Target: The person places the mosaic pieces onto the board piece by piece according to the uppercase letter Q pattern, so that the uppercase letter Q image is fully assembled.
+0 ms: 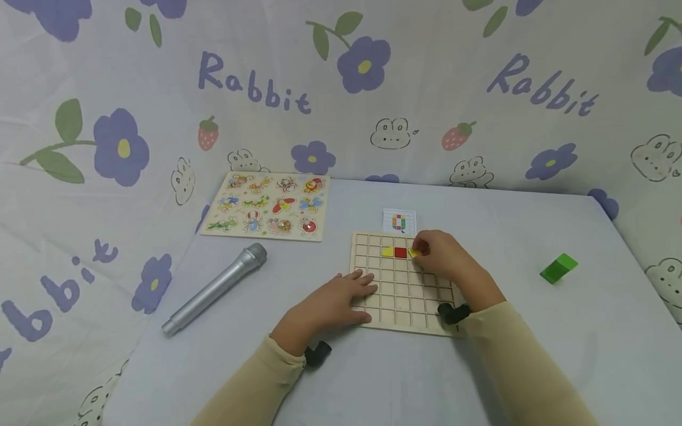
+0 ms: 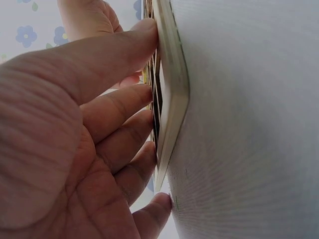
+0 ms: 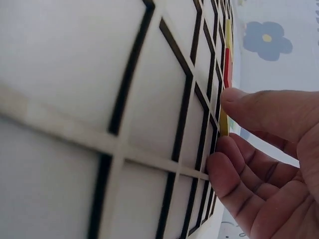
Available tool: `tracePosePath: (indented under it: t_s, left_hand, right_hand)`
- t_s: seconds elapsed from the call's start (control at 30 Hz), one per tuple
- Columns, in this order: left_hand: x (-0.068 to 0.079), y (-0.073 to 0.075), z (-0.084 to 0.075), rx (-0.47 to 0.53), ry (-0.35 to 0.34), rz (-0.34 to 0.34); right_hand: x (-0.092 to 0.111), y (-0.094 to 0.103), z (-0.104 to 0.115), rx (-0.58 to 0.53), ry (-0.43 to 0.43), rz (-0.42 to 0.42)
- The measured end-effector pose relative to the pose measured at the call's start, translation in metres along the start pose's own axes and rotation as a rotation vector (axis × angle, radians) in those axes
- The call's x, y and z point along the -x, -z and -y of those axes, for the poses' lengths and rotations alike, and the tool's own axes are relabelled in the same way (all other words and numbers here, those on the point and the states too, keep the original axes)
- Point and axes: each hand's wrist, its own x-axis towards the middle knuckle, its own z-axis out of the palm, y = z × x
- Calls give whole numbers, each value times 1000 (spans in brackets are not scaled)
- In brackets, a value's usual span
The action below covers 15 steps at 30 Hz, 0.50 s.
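Observation:
A wooden grid board [image 1: 387, 290] lies on the table in front of me. My left hand [image 1: 334, 303] rests on its left edge, fingers spread and fairly straight; in the left wrist view the thumb and fingertips touch the board's top. Near the far side of the grid, my right hand [image 1: 446, 255] pinches a yellow tile [image 3: 224, 122] between thumb and fingers, at a cell beside a red square tile [image 1: 401, 252]. Left of the red one sits another yellow tile [image 1: 387, 251]. The right fingers partly hide the pinched tile.
Behind the board lies a pattern card [image 1: 399, 222] with a coloured letter Q. An insect puzzle board [image 1: 266, 207] is at the back left, with a silver microphone [image 1: 215, 289] in front of it. A green block [image 1: 558, 268] stands to the right.

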Motion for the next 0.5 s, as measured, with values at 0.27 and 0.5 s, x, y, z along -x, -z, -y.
tracePosePath:
  t_s: [0.27,0.5]
  left_hand:
    - [0,-1,1,9,12,7]
    - [0,0,1,18,6,4]
  right_hand:
    - [3,-2,-1,-13,-14,13]
    - [3,-2,3,-13,-13,-3]
